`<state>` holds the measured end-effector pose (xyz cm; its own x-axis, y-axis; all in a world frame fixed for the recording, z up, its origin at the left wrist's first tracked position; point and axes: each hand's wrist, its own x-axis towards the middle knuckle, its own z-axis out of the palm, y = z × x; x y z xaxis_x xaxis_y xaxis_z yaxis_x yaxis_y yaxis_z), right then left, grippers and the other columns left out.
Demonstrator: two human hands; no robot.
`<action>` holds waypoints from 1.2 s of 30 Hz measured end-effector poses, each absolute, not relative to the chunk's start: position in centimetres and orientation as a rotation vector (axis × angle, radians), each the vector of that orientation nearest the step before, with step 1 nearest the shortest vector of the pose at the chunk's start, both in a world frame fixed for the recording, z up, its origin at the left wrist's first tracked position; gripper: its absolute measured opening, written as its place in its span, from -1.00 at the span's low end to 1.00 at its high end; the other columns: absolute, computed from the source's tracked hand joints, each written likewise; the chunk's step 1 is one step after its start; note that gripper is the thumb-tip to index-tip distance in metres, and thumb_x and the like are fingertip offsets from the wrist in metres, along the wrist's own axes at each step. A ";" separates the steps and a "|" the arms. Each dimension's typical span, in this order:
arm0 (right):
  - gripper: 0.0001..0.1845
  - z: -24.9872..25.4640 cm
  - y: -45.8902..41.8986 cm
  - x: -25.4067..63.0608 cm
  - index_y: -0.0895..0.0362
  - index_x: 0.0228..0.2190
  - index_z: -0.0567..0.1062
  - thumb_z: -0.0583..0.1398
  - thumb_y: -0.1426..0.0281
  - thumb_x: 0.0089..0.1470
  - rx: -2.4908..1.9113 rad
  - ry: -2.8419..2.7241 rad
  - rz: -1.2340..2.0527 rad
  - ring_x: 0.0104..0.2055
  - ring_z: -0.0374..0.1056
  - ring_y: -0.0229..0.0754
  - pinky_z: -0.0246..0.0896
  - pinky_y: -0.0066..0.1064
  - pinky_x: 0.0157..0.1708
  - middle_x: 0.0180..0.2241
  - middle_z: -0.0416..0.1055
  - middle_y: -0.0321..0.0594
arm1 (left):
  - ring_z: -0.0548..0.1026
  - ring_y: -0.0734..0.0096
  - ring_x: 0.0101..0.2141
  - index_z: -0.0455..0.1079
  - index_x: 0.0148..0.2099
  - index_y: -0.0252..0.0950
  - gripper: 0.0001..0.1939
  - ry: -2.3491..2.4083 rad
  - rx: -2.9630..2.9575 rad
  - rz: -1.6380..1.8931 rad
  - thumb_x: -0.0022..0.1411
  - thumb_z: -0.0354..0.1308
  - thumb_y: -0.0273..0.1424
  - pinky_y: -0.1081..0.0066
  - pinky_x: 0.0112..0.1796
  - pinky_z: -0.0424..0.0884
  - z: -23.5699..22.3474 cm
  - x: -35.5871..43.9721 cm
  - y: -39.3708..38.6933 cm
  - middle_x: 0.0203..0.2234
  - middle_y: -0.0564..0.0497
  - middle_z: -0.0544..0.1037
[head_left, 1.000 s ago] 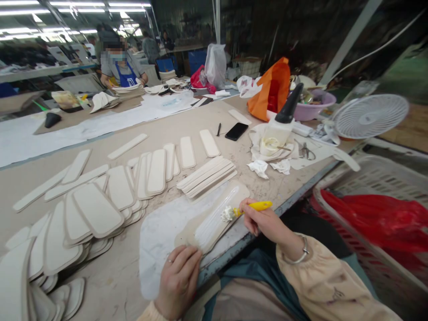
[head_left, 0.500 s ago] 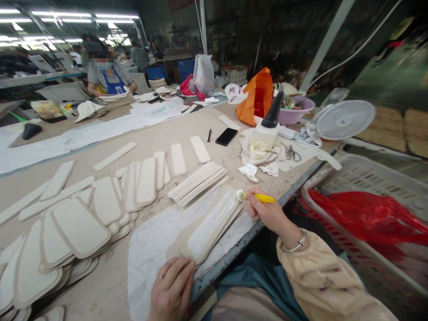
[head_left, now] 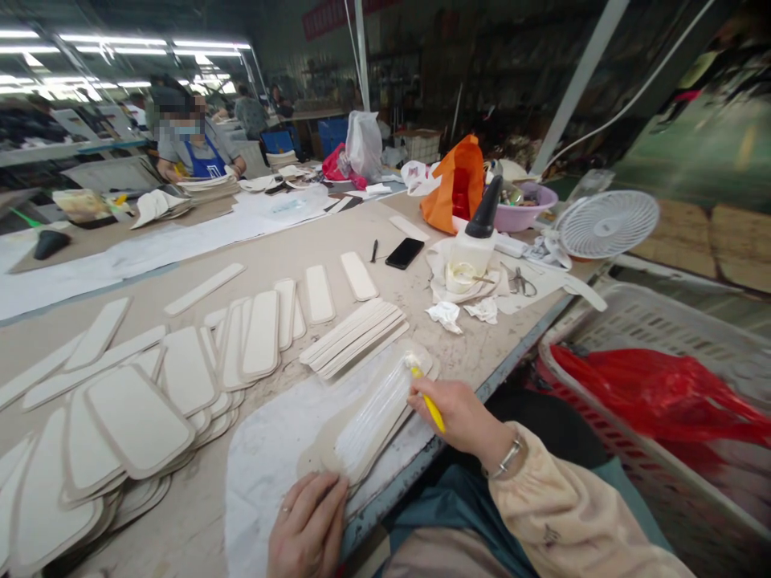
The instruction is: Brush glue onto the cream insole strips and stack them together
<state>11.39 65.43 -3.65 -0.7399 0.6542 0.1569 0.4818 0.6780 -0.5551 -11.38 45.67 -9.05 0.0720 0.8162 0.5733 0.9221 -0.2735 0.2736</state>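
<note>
The white-smeared panel (head_left: pixel 374 415) lay on white paper (head_left: pixel 265 449) near the table edge (head_left: pixel 391 491). Your left hand (head_left: pixel 308 522), thumb hidden, touched its near end; whether it pinched, I couldn't tell. Bristles (head_left: pixel 410 360) blurred against it, the yellow brush (head_left: pixel 431 405) newly swung toward you, clasped in your right hand (head_left: pixel 461 416), wrist lowered.

Black phone (head_left: pixel 405 253) lying flat, screen dark. Orange bag (head_left: pixel 438 205) standing open beyond it; lilac basin (head_left: pixel 533 212) just beside the bag, filled with assorted small items. White fan (head_left: pixel 607 225) to the right of the basin, head tilted upward. Scissors (head_left: pixel 523 282) nearer the viewer. At right, slotted white crate (head_left: pixel 668 301) containing red plastic bag (head_left: pixel 650 385). Far side: seated co-worker (head_left: pixel 174 148) in blue apron (head_left: pixel 206 162); translucent plastic bag (head_left: pixel 365 144) upright. Tube lights (head_left: pixel 114 40) lit overhead.
</note>
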 end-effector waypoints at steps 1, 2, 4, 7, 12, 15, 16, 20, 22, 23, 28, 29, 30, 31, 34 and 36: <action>-0.74 -3.4 64.9 11.1 0.10 -0.25 0.38 -0.03 0.24 0.28 -0.834 -2.573 0.733 -0.40 0.39 -0.13 0.15 -0.38 -0.39 -0.45 0.45 -0.16 | 0.46 0.28 -0.15 0.45 -0.04 -0.28 -0.71 -1.783 -2.175 -0.981 0.21 0.11 -0.59 0.28 -0.10 0.45 -9.0 -11.4 45.7 -0.19 -0.11 0.50; -0.75 -3.1 64.4 10.9 0.10 -0.25 0.38 -0.02 0.25 0.28 -0.752 -2.587 0.785 -0.40 0.38 -0.15 0.15 -0.39 -0.39 -0.45 0.45 -0.17 | 0.46 0.28 -0.15 0.45 -0.04 -0.27 -0.71 -1.780 -2.178 -0.983 0.22 0.10 -0.59 0.28 -0.10 0.45 -9.0 -11.5 45.7 -0.20 -0.11 0.50; -0.78 -2.4 63.6 10.8 0.08 -0.25 0.38 -0.01 0.27 0.27 -0.576 -2.583 0.901 -0.39 0.38 -0.18 0.17 -0.41 -0.36 -0.43 0.45 -0.19 | 0.46 0.28 -0.15 0.45 -0.04 -0.27 -0.71 -1.776 -2.182 -0.982 0.22 0.10 -0.58 0.28 -0.10 0.45 -9.0 -11.5 45.7 -0.20 -0.10 0.50; -0.80 -2.1 63.5 11.1 0.07 -0.25 0.38 -0.01 0.30 0.27 -0.492 -2.510 0.988 -0.36 0.38 -0.19 0.19 -0.41 -0.33 -0.40 0.45 -0.19 | 0.46 0.27 -0.14 0.45 -0.03 -0.27 -0.71 -1.818 -2.179 -0.990 0.22 0.10 -0.58 0.27 -0.09 0.45 -8.9 -11.4 45.6 -0.18 -0.11 0.50; -0.80 -3.1 64.9 12.0 0.09 -0.24 0.37 0.01 0.27 0.26 -0.851 -2.373 0.856 -0.34 0.38 -0.13 0.18 -0.35 -0.31 -0.39 0.43 -0.15 | 0.45 0.29 -0.14 0.45 -0.08 -0.27 -0.73 -1.942 -2.087 -1.095 0.20 0.12 -0.62 0.27 -0.10 0.44 -8.1 -10.3 45.5 -0.21 -0.10 0.49; -0.77 -3.5 64.6 11.8 0.09 -0.28 0.36 0.02 0.22 0.25 -0.898 -2.319 1.037 -0.43 0.34 -0.18 0.16 -0.37 -0.38 -0.47 0.39 -0.22 | 0.45 0.32 -0.17 0.45 -0.10 -0.28 -0.74 -1.988 -2.055 -1.163 0.18 0.14 -0.63 0.29 -0.12 0.45 -7.8 -10.0 45.6 -0.24 -0.09 0.48; -0.76 -3.6 64.1 11.6 0.08 -0.29 0.35 0.01 0.20 0.26 -0.864 -2.262 1.198 -0.47 0.31 -0.22 0.15 -0.40 -0.41 -0.52 0.37 -0.26 | 0.45 0.32 -0.18 0.44 -0.10 -0.28 -0.73 -2.003 -2.053 -1.174 0.18 0.14 -0.64 0.29 -0.13 0.45 -7.8 -9.9 45.6 -0.24 -0.08 0.48; -0.70 -3.5 61.2 10.2 0.09 -0.27 0.30 -0.04 0.14 0.28 -0.672 -1.844 1.938 -0.64 0.15 -0.33 0.06 -0.50 -0.59 -0.66 0.29 -0.39 | 0.45 0.33 -0.20 0.44 -0.07 -0.27 -0.71 -2.035 -2.066 -1.175 0.17 0.14 -0.64 0.32 -0.16 0.45 -8.1 -10.1 45.5 -0.24 -0.09 0.47; -0.67 -3.6 59.9 9.2 0.10 -0.28 0.28 -0.04 0.10 0.27 -0.616 -1.667 2.141 -0.67 0.09 -0.36 -0.01 -0.53 -0.64 -0.68 0.28 -0.41 | 0.44 0.33 -0.19 0.44 -0.06 -0.27 -0.70 -2.036 -2.075 -1.174 0.18 0.13 -0.64 0.31 -0.16 0.45 -8.2 -10.2 45.5 -0.23 -0.09 0.47; -0.66 -3.6 59.5 8.7 0.10 -0.28 0.27 -0.04 0.08 0.26 -0.598 -1.600 2.198 -0.68 0.08 -0.37 -0.02 -0.55 -0.65 -0.68 0.28 -0.42 | 0.44 0.32 -0.19 0.44 -0.06 -0.27 -0.70 -2.036 -2.080 -1.175 0.18 0.13 -0.64 0.31 -0.16 0.44 -8.2 -10.2 45.6 -0.23 -0.10 0.47; -0.59 -4.3 58.9 6.7 0.11 -0.32 0.26 -0.03 0.01 0.22 -0.584 -1.496 2.284 -0.71 0.08 -0.38 -0.04 -0.56 -0.68 -0.71 0.28 -0.44 | 0.43 0.33 -0.19 0.44 -0.06 -0.27 -0.70 -2.033 -2.104 -1.169 0.18 0.12 -0.64 0.33 -0.17 0.43 -7.9 -10.1 45.6 -0.23 -0.10 0.46; -0.59 -4.4 59.1 6.6 0.11 -0.32 0.26 -0.02 0.01 0.21 -0.601 -1.501 2.274 -0.71 0.09 -0.38 -0.04 -0.57 -0.68 -0.71 0.28 -0.43 | 0.43 0.33 -0.20 0.44 -0.06 -0.27 -0.70 -2.031 -2.107 -1.163 0.18 0.12 -0.64 0.33 -0.18 0.43 -7.9 -10.1 45.5 -0.23 -0.10 0.46; -0.59 -4.5 59.3 6.6 0.11 -0.33 0.26 -0.01 0.01 0.21 -0.626 -1.503 2.253 -0.71 0.09 -0.38 -0.03 -0.57 -0.68 -0.70 0.29 -0.43 | 0.43 0.34 -0.20 0.44 -0.06 -0.27 -0.70 -2.031 -2.108 -1.156 0.18 0.12 -0.64 0.33 -0.18 0.43 -7.8 -10.1 45.5 -0.24 -0.10 0.46; -0.60 -4.5 59.5 6.7 0.11 -0.33 0.26 0.00 0.01 0.21 -0.657 -1.497 2.224 -0.71 0.10 -0.38 -0.02 -0.57 -0.69 -0.70 0.30 -0.43 | 0.43 0.34 -0.21 0.43 -0.06 -0.28 -0.70 -2.031 -2.111 -1.149 0.18 0.12 -0.64 0.33 -0.18 0.43 -7.8 -10.1 45.5 -0.24 -0.09 0.46; -0.61 -4.2 60.2 7.3 0.11 -0.32 0.26 0.00 0.02 0.21 -0.729 -1.431 2.155 -0.72 0.10 -0.38 -0.02 -0.58 -0.69 -0.71 0.29 -0.44 | 0.42 0.33 -0.20 0.43 -0.06 -0.27 -0.69 -2.027 -2.116 -1.143 0.18 0.13 -0.64 0.32 -0.17 0.43 -7.9 -10.2 45.5 -0.24 -0.09 0.45; -0.61 -3.8 60.3 7.3 0.10 -0.32 0.25 0.01 0.01 0.20 -0.706 -1.379 2.176 -0.73 0.09 -0.39 -0.04 -0.58 -0.70 -0.72 0.28 -0.45 | 0.42 0.33 -0.19 0.43 -0.05 -0.27 -0.69 -2.023 -2.117 -1.140 0.18 0.13 -0.64 0.32 -0.16 0.43 -8.0 -10.2 45.5 -0.23 -0.09 0.45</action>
<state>7.31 60.29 -3.84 -0.7593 0.6272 -0.1734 -0.1109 -0.3872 -0.9153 -10.22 45.49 -8.01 -0.0923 0.8677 0.4884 0.8673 -0.1708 0.4675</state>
